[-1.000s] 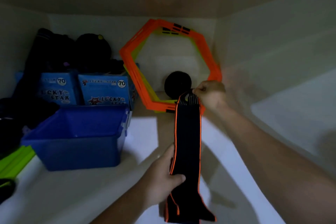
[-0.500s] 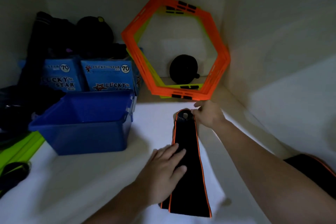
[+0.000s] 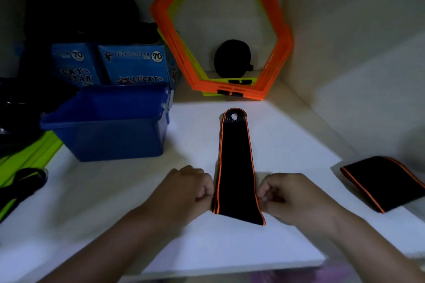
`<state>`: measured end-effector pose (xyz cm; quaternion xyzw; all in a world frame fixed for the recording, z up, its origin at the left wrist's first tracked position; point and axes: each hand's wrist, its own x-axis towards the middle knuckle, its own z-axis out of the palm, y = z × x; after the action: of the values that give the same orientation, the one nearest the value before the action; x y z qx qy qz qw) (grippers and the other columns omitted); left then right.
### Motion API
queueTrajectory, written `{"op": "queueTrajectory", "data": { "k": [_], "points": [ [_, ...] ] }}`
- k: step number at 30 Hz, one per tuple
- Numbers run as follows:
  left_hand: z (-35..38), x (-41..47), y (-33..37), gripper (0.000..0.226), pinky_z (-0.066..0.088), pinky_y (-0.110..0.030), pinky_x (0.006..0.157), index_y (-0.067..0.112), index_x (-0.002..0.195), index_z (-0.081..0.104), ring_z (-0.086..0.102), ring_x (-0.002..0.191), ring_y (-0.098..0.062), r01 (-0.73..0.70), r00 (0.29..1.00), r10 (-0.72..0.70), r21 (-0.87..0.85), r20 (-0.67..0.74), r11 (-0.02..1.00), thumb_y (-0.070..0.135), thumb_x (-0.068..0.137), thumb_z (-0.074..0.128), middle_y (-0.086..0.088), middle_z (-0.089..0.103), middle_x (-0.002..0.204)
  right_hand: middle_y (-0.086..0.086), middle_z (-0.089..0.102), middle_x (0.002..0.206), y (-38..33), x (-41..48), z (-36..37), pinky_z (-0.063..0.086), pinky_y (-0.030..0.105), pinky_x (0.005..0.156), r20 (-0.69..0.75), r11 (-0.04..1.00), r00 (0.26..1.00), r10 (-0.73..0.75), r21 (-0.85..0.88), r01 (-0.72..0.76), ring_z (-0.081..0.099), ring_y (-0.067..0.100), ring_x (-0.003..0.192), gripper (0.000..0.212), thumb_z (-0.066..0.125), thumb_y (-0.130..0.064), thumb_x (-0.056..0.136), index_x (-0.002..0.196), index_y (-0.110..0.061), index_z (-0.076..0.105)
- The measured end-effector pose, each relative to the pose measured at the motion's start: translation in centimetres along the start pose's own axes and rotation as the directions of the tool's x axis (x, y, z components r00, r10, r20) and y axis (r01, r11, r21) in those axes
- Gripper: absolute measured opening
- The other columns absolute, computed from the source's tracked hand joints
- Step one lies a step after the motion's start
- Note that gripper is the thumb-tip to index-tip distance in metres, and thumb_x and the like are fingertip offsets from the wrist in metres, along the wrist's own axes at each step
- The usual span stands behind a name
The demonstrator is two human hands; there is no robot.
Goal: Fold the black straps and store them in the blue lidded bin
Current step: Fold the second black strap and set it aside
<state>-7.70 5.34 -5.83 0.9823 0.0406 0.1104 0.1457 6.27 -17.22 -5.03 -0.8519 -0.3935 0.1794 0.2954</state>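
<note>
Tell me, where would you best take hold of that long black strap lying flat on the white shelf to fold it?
By its wide near end, one orange-trimmed edge from each side, as the left hand and right hand pinch it now. The strap lies flat and points away, so lifting both near corners should carry that end evenly toward the narrow holed tab.

Orange hexagon rings (image 3: 167,37), blue cartons (image 3: 133,64).

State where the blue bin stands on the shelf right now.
In the head view the blue bin stands open on the white shelf, left of the laid-out black strap, just in front of the Lucky Star boxes.
</note>
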Motion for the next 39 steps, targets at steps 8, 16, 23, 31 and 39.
{"op": "queueTrajectory", "data": {
  "k": [8,16,23,31,39],
  "points": [
    [1.0,0.0,-0.6,0.051,0.039,-0.016,0.102,0.033,0.129,0.055,0.042,0.129,0.004,-0.156,0.987,0.151,-0.106,-0.052,0.982,0.025,0.082,0.073,0.020,0.048,0.138,-0.024,0.058,0.123,1.3,-0.2,0.4,0.049,0.021,0.088,-0.133,0.962,0.972,-0.193,-0.221,0.161,0.059,-0.003,0.100,0.043,0.064,-0.053,0.069,0.109,-0.040,0.070],
    [1.1,-0.2,0.3,0.043,0.036,-0.016,0.109,0.031,0.135,0.062,0.048,0.130,0.004,-0.159,0.984,0.165,-0.081,0.070,0.984,0.033,0.097,0.041,0.019,0.058,0.140,-0.023,0.035,0.154,2.0,0.2,0.6,0.017,0.006,0.114,0.122,0.878,0.916,-0.381,-0.263,0.400,0.027,-0.010,0.143,0.059,0.063,-0.040,0.085,0.143,-0.034,0.054],
    [1.2,0.1,1.4,0.018,0.030,-0.016,0.055,0.028,0.082,0.053,0.049,0.058,-0.003,0.026,0.993,-0.060,-0.316,-0.099,0.948,0.026,0.100,0.052,0.013,0.051,0.059,-0.002,0.068,0.089,1.0,0.9,0.6,0.053,0.040,0.084,-0.102,0.967,0.964,-0.246,0.040,0.251,0.064,0.011,0.088,0.014,0.064,-0.036,0.090,0.096,-0.026,0.072],
    [1.4,1.9,1.9,0.015,0.045,-0.030,0.066,0.017,0.083,0.070,0.064,0.067,-0.016,0.246,0.928,-0.352,-0.511,-0.122,0.824,0.029,0.092,0.065,-0.004,0.073,0.072,0.010,0.072,0.080,0.7,3.0,0.7,0.053,0.047,0.088,-0.154,0.954,0.986,-0.065,0.279,0.106,0.069,0.019,0.076,0.004,0.068,-0.021,0.091,0.088,-0.019,0.070],
    [1.8,3.5,1.0,0.015,0.046,-0.027,0.059,0.019,0.075,0.069,0.065,0.062,-0.011,0.350,0.883,-0.453,-0.475,-0.120,0.808,0.030,0.078,0.079,0.003,0.073,0.067,-0.010,0.075,0.072,0.4,3.7,1.7,0.044,0.008,0.063,-0.317,0.973,0.947,0.044,0.227,0.031,0.066,-0.007,0.066,0.018,0.080,-0.019,0.079,0.091,-0.023,0.067]
  ]
}}
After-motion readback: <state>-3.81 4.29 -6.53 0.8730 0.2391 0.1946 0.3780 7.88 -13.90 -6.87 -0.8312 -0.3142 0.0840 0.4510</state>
